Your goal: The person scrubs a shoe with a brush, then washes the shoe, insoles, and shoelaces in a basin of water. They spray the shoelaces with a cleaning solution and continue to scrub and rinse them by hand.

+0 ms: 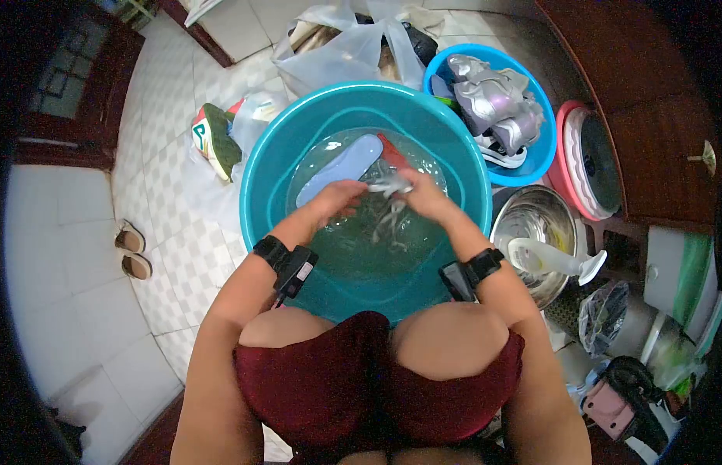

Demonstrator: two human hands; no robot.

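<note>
In front of me stands a large teal basin (256, 167) holding water. Over it, my left hand (338, 203) and my right hand (424, 197) are both closed on white shoelaces (389, 184), bunched and stretched between them. Loose lace ends hang into the water below. A pale blue insole (342, 167) floats behind my left hand, its tip toward the back of the basin. Just beyond my right hand, a red flat object (390, 151) lies partly in the water. A strapped device is on each wrist.
A small blue basin (549, 159) with silver shoes (497, 105) stands at the back right. Beside it are a steel bowl (524, 209) with a white ladle (555, 260) and a pink basin (566, 167). Plastic bags (338, 58) lie behind; beige shoes (134, 252) are at left.
</note>
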